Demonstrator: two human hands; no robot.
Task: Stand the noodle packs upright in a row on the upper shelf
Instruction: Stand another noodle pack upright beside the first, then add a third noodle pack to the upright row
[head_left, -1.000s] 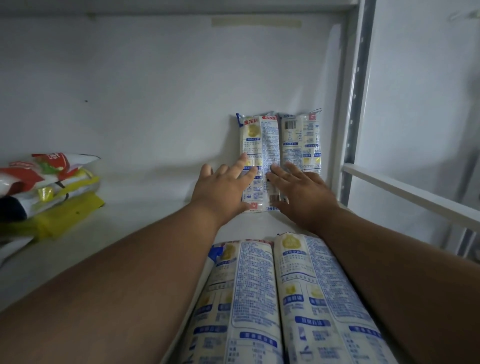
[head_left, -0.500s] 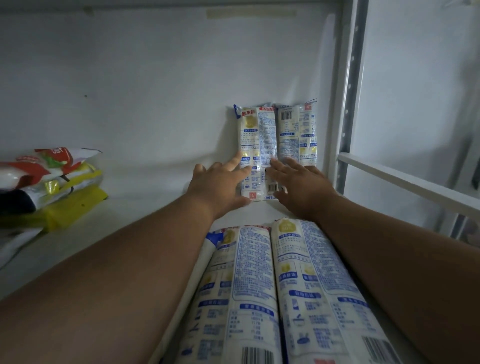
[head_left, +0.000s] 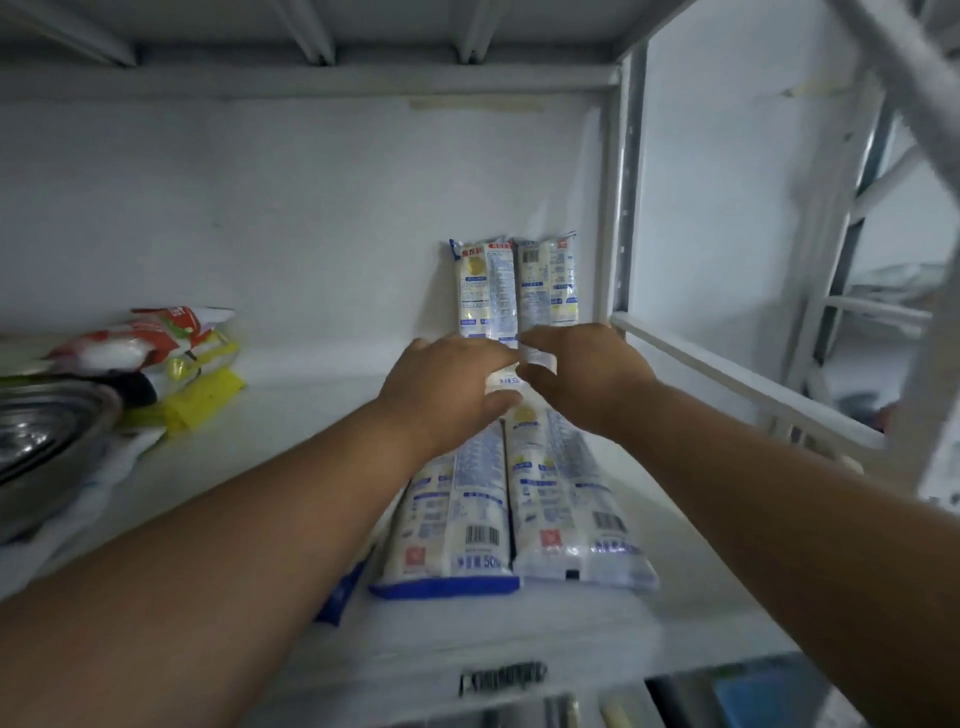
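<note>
Upper shelf (head_left: 291, 447) is being loaded: two noodle packs (head_left: 517, 291) are being stood upright side by side at its back right corner, against the wall. Two more packs (head_left: 511, 509) are lying flat near the front edge. Left hand (head_left: 447, 384) and right hand (head_left: 587, 371), fingers curled, are being kept on the standing packs' bases; grip can't be told. Snack bags (head_left: 166, 353) and a steel bowl (head_left: 47, 441) are being kept at the left edge.
</note>
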